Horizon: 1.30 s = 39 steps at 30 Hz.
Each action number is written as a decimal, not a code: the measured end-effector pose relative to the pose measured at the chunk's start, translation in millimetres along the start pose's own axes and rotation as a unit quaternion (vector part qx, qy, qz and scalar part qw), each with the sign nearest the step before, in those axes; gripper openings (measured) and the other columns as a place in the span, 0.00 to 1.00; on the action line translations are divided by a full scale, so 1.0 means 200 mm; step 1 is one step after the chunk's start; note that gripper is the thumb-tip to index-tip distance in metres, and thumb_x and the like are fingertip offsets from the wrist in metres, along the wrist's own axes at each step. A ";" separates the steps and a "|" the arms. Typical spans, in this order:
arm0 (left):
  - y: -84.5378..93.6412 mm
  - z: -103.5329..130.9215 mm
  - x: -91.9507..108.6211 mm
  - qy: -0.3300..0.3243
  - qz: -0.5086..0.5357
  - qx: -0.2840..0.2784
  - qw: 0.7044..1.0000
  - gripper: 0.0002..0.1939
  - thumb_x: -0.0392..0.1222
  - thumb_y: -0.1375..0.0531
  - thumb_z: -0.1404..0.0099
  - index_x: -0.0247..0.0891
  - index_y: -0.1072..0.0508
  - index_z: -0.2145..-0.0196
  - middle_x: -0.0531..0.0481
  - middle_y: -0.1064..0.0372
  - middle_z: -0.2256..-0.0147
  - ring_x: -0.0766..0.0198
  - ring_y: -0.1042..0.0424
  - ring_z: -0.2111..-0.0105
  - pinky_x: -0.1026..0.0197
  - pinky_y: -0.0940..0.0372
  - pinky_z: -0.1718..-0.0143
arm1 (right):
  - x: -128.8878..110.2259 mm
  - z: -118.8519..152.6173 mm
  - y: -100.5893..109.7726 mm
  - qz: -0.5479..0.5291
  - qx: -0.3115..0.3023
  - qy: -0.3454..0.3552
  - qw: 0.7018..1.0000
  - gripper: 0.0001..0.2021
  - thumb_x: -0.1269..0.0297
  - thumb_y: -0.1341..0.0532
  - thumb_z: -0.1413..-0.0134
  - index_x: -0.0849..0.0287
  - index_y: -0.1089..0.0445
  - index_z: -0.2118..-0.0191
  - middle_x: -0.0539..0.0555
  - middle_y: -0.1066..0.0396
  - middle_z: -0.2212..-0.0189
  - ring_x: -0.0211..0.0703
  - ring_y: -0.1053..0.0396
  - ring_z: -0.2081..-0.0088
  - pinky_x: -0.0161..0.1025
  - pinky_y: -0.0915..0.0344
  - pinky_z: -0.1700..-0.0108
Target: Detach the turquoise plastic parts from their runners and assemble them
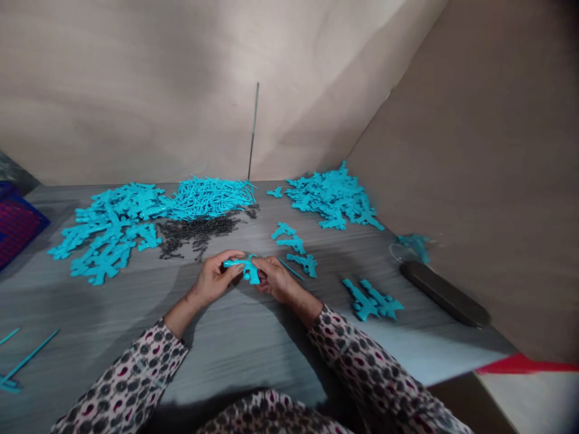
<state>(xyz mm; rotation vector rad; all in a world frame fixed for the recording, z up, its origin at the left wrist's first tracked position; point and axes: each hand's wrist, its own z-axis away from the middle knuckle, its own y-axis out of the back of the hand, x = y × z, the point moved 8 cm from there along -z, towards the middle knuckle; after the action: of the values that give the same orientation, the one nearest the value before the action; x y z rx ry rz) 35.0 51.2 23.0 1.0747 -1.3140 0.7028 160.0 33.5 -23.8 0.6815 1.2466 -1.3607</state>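
A turquoise plastic toy gun (250, 272) is held between my two hands above the grey table. My left hand (216, 277) pinches its barrel end, fingers closed. My right hand (275, 278) grips its rear end, thumb on top. Just beyond my right hand lies a thin turquoise stick (292, 269), partly hidden by it. Close by are a few loose toy gun pieces (304, 264) in a row. Dark small pieces (194, 232) lie in a heap past my left hand.
Turquoise gun pieces are piled at the left (113, 223) and back right (330, 196). Between them is a heap of turquoise sticks (212, 196). Two guns (362, 299) lie right of my arm. A dark oblong object (443, 293) rests by the right wall. A blue basket (20, 226) stands left.
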 end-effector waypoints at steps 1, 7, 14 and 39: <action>0.00 0.01 0.05 -0.068 -0.066 -0.002 0.995 0.20 0.50 0.38 0.39 0.35 0.25 0.54 0.43 0.26 0.64 0.62 0.29 0.69 0.62 0.33 0.69 | 0.00 0.00 0.00 -0.019 0.000 -0.011 1.000 0.23 0.48 0.37 0.50 0.56 0.46 0.82 0.41 0.56 0.88 0.30 0.61 0.84 0.33 0.62 0.83; -0.06 0.09 0.18 -0.290 -0.314 0.010 0.904 0.15 0.38 0.48 0.31 0.37 0.28 0.51 0.39 0.28 0.56 0.55 0.31 0.56 0.52 0.35 0.51 | -0.01 0.04 -0.05 -0.074 -0.044 -0.068 0.994 0.17 0.57 0.41 0.46 0.55 0.46 0.79 0.40 0.56 0.89 0.31 0.62 0.85 0.33 0.64 0.84; -0.06 0.09 0.15 -0.250 -0.268 -0.001 0.931 0.15 0.40 0.50 0.30 0.34 0.25 0.57 0.43 0.29 0.68 0.60 0.32 0.67 0.60 0.35 0.63 | -0.13 0.05 0.08 0.125 -0.020 0.041 0.991 0.24 0.44 0.45 0.41 0.56 0.45 0.79 0.43 0.51 0.85 0.32 0.54 0.82 0.33 0.57 0.80; -0.14 0.15 0.22 -0.268 -0.255 -0.017 0.929 0.13 0.39 0.49 0.30 0.35 0.26 0.68 0.48 0.31 0.74 0.65 0.33 0.73 0.64 0.37 0.67 | -0.34 0.21 -0.07 0.222 -0.076 0.325 0.916 0.16 0.51 0.39 0.41 0.59 0.32 0.71 0.52 0.34 0.72 0.41 0.36 0.68 0.37 0.40 0.64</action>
<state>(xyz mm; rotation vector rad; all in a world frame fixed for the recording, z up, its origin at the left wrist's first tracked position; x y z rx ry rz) 56.4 6.6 57.5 1.5683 -1.3984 -0.0158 171.4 15.4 54.0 1.2805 1.5649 -0.6590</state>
